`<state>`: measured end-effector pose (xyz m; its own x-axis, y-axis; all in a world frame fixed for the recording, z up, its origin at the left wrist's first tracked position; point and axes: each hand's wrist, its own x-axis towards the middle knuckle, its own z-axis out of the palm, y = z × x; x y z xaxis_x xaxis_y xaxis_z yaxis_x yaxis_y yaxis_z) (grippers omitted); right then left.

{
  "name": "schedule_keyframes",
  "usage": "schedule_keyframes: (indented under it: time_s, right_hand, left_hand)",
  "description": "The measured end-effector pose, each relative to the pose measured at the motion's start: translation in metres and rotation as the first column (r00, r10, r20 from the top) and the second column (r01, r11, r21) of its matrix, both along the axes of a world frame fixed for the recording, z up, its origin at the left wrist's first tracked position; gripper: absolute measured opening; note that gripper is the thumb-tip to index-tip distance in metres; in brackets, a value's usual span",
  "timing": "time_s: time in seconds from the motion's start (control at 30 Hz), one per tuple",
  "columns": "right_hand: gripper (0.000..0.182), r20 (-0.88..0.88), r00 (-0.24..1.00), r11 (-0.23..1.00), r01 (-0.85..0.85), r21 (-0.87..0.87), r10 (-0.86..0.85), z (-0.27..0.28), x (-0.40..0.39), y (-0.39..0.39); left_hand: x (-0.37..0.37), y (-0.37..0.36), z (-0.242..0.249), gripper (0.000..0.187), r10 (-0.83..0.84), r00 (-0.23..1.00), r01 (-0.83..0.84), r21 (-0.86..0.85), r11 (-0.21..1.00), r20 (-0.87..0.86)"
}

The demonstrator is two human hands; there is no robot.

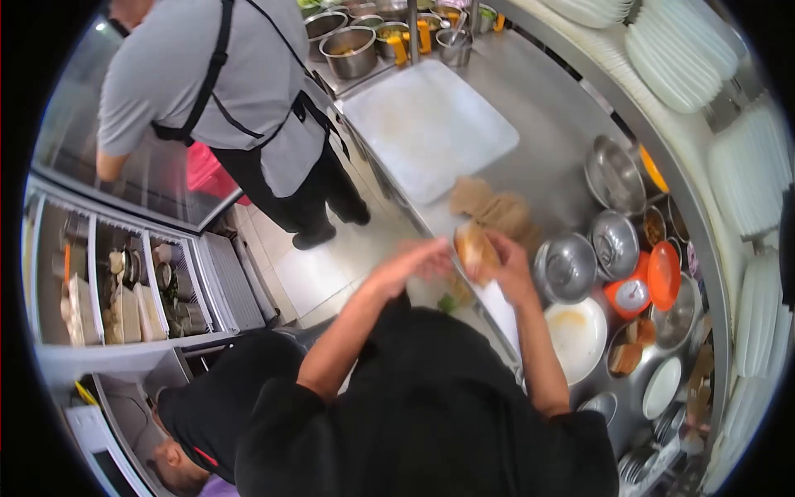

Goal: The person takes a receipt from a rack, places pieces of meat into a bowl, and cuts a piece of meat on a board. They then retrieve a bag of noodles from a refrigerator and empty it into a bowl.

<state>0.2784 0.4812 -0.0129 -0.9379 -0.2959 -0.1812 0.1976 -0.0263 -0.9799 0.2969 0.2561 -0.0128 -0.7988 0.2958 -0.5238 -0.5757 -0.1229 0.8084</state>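
Note:
My right hand point(515, 269) is closed around a golden-brown bread roll point(474, 253) above the edge of the steel counter. Just left of the roll is my left hand point(414, 263), its fingers stretched out towards it and smeared by motion. A narrow gap seems to separate those fingertips from the bread. Behind the roll a crumpled brown cloth point(501, 211) lies on the counter. Below my hands, partly hidden, are a white surface point(499, 311) and some green leaves point(447, 303).
A white cutting board point(431, 124) lies ahead. To the right are steel bowls point(566, 267), a white plate point(575, 340), an orange kitchen scale point(631, 296) and more bread point(625, 359). One person point(224, 91) stands by the open fridge; another point(224, 398) bends low at left.

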Motion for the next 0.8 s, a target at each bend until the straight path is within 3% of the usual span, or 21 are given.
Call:
schedule_keyframes:
  time_s: [0.07,0.17,0.3,0.4,0.5,0.6,0.7,0.8]
  right_hand:
    - [0.074,0.183,0.982,0.995,0.063,-0.071,-0.049,0.012,-0.036,-0.032]
    - [0.075,0.214,0.976,0.993,0.064,-0.097,-0.042,0.002,-0.078,-0.071]
    - [0.078,0.277,0.956,0.981,0.141,-0.130,-0.100,-0.013,-0.116,-0.109]
    - [0.079,0.238,0.959,0.985,0.167,-0.031,-0.155,-0.014,-0.140,-0.125]
    - [0.079,0.041,0.980,0.949,0.177,0.261,-0.194,-0.013,-0.164,-0.135]
    - [0.077,-0.191,0.955,0.835,0.291,0.467,-0.225,-0.036,-0.192,-0.143]
    - [0.074,-0.448,0.882,0.768,0.388,0.510,-0.148,-0.047,-0.220,-0.150]
    - [0.071,-0.532,0.838,0.749,0.429,0.505,-0.121,-0.066,-0.243,-0.158]
  left_hand:
    - [-0.027,-0.044,0.004,0.044,0.105,0.993,-0.107,-0.029,0.994,-0.053]
    - [-0.052,-0.113,-0.012,0.034,0.189,0.980,-0.195,-0.093,0.976,-0.069]
    - [-0.079,-0.178,-0.037,0.020,0.165,0.986,-0.166,-0.063,0.984,-0.012]
    - [-0.104,-0.196,-0.053,0.019,0.152,0.986,-0.144,-0.116,0.983,0.064]
    - [-0.131,-0.199,-0.073,0.019,0.145,0.989,-0.141,-0.113,0.984,0.026]
    - [-0.165,-0.188,-0.078,0.021,0.103,0.994,-0.110,-0.196,0.974,-0.046]
    - [-0.197,-0.170,-0.058,0.025,0.107,0.991,-0.122,-0.214,0.969,-0.077]
    - [-0.218,-0.168,-0.033,0.027,0.139,0.984,-0.165,-0.290,0.943,-0.107]
